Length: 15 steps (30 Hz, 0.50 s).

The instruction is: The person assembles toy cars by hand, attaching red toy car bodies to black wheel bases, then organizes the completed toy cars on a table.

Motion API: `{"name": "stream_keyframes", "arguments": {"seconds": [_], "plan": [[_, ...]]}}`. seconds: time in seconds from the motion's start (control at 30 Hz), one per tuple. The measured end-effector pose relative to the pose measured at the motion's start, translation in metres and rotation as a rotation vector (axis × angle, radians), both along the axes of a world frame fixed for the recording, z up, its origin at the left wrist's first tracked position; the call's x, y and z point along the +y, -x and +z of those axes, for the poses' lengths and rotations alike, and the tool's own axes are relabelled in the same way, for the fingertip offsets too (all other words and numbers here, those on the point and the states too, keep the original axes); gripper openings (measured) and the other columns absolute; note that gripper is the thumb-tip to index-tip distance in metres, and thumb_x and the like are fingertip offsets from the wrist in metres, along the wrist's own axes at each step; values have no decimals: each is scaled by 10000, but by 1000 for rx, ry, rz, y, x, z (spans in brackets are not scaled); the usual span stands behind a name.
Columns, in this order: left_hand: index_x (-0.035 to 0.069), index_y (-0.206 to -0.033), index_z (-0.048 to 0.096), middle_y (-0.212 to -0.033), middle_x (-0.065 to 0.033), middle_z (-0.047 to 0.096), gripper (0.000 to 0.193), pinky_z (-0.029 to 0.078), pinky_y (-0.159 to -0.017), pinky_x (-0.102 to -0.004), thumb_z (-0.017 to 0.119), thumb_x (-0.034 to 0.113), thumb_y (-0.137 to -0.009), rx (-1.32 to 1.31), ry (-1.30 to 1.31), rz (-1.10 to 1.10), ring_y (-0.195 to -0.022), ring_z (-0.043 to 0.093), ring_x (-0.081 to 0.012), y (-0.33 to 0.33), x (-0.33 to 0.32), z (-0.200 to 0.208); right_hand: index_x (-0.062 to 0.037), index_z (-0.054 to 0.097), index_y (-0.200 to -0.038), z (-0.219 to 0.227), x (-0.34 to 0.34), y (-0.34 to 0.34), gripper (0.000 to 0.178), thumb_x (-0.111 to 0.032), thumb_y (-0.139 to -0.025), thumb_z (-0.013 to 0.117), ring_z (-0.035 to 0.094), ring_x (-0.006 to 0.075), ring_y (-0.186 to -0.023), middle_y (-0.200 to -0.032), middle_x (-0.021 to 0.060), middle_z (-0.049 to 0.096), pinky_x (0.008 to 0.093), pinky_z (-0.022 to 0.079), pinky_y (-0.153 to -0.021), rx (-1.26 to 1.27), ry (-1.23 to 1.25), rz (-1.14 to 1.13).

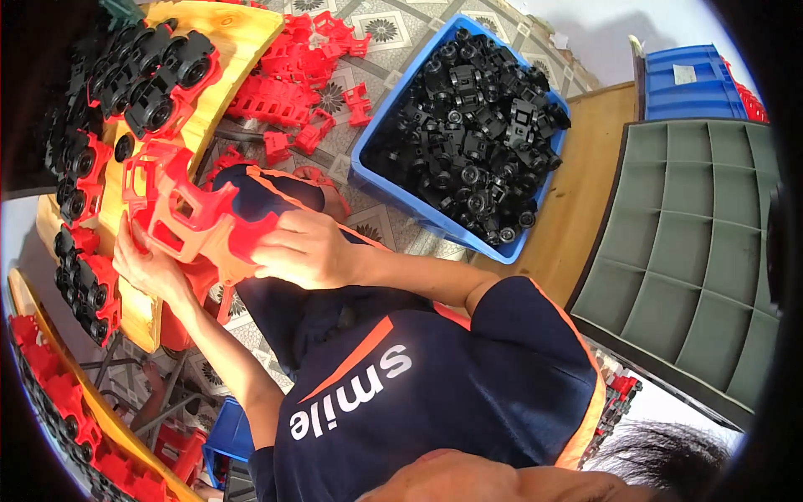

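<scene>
Both hands are on red plastic toy truck body shells (186, 219), held up beside the wooden table's edge; I cannot tell whether it is one piece or more. My left hand (152, 261) closes around the lower left side, fingers partly behind the red plastic. My right hand (303, 247) pinches the right end, fingertips bent over it. Left of the hands, on the yellow wooden table (219, 63), stand several red toy truck bodies with black wheeled chassis (157, 105) on them. A loose black wheel (124, 148) lies close to the held shell.
A blue crate (393, 197) full of black wheeled chassis stands on the patterned floor (381, 32). Red shells (288, 84) lie piled beside it. To the right are a dark grey compartmented panel (682, 243) and a blue bin (682, 84). Another board (109, 418) with red pieces is lower left.
</scene>
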<state>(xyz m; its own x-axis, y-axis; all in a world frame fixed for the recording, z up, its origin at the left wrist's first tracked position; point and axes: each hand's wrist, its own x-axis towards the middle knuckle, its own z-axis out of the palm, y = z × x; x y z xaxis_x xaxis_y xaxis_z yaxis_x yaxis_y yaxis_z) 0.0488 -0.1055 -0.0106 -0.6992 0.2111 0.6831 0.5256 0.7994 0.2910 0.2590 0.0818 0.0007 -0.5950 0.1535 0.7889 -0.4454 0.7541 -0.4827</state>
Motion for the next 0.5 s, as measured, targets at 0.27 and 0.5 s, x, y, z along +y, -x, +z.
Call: {"name": "stream_keyframes", "arguments": {"seconds": [0.27,0.5], "plan": [[252,-1167,677,-1141,-16,636,341,450,-821,-412,727,377,-852,368,230,295,-1004,568,-260,31,-13,-13,-41,682,-901,-12,20,-29,334,-168,-637,844,585,218,-672,-840,59,673,323,489,-591,-34,15,-113],[264,-1309,568,-1252,-65,577,626,443,-854,-491,623,659,-827,344,259,341,-1082,552,-317,47,-5,4,-42,682,-920,-12,30,-39,337,-162,-647,839,583,211,-685,-839,57,670,322,492,-600,-102,-4,-200]]}}
